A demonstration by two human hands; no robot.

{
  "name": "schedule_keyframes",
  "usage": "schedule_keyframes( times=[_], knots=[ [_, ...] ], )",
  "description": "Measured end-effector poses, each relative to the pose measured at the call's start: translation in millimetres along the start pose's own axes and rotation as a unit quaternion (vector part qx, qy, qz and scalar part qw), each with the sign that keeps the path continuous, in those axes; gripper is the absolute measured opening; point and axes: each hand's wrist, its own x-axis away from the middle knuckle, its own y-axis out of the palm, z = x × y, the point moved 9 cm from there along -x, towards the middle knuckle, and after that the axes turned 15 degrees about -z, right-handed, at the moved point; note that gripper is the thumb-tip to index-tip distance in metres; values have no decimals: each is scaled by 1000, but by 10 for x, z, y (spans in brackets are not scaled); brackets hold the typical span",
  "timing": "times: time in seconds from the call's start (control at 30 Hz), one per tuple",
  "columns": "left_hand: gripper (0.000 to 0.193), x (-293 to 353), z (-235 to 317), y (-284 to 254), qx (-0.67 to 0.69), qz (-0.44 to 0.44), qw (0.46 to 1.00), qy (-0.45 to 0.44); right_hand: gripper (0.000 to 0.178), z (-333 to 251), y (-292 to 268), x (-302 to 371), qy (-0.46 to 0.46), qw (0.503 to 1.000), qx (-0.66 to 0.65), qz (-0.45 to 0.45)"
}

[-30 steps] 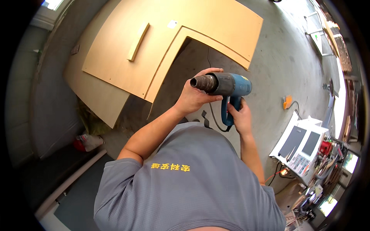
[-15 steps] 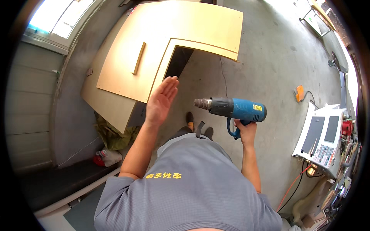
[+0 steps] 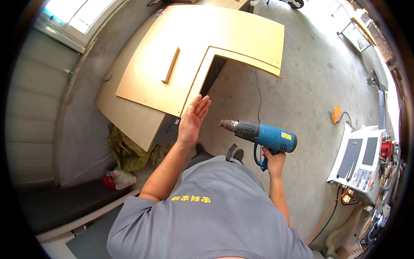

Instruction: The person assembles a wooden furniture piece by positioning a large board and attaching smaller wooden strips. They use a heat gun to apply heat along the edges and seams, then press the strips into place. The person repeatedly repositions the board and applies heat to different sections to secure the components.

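Note:
A blue and black heat gun is gripped by its handle in my right hand, its metal nozzle pointing left toward my other hand. My left hand is held up with the fingers stretched out and holds nothing. It is near the cut-out edge of a pale wooden board; whether the fingertips touch that edge I cannot tell. On the board lies a short wooden strip. Part of the heat gun's handle is hidden by my fingers.
Below the board is another wooden panel. A dark cord runs over the concrete floor. At the right stand a white machine with panels and buttons and an orange pedal-like object. Green cloth and a red-white bag lie left.
The view has shifted, so the board and my left hand appear farther right and lower. The heat gun tilts slightly more, its nozzle end higher than its rear. My hold on it is the same.

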Motion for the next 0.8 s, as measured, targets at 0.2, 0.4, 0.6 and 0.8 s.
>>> schedule_keyframes(
  times=[0.2,0.4,0.6,0.8],
  knots=[
    [59,22,82,-615,19,-25,999,-29,13,294,363,344,52,996,44,59],
    [56,-154,-45,-1994,-97,35,994,-42,19,443,434,1334,163,975,57,143],
    [60,-872,99,-3751,-569,99,813,-75,27,421,461,1235,186,969,-41,155],
    [61,-1388,-113,-4340,-740,84,651,-147,22,828,766,-704,150,983,-87,53]
  ],
)
